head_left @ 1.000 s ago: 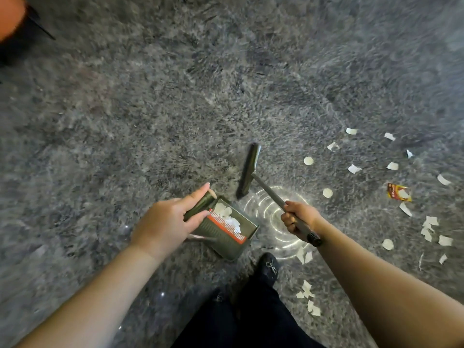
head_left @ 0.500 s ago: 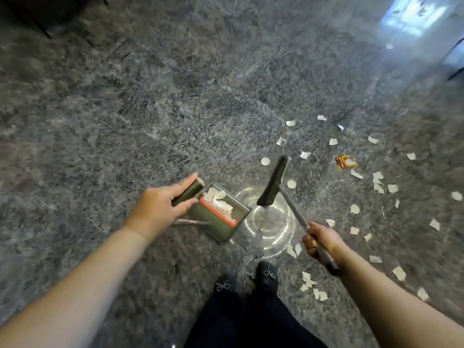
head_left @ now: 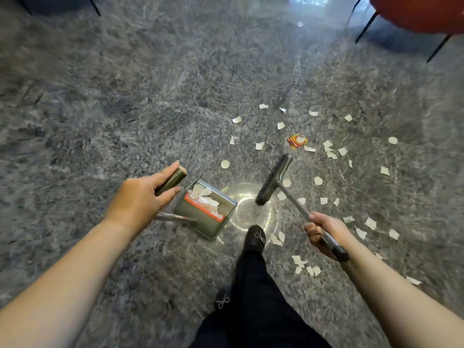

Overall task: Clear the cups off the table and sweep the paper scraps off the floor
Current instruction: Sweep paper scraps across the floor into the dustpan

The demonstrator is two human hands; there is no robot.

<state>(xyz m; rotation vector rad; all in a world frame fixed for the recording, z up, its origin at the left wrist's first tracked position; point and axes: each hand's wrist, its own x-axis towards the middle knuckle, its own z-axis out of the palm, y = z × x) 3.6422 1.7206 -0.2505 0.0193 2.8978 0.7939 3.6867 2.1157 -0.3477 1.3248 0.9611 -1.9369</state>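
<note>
Left hand (head_left: 140,199), grip curled round the dustpan handle (head_left: 170,181), stands the dustpan (head_left: 204,212) mouth-open toward the litter. Right hand (head_left: 324,232), grip wrapped round the broom (head_left: 273,180) shaft, holds the bristles just beside the pan. Paper scraps (head_left: 326,149) lie scattered on the floor (head_left: 150,96); some already sit in the pan.

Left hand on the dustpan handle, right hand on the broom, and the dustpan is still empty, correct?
Not quite. The head view shows the dustpan already holds white paper scraps. The left hand does grip its handle and the right hand grips the broom.
</note>
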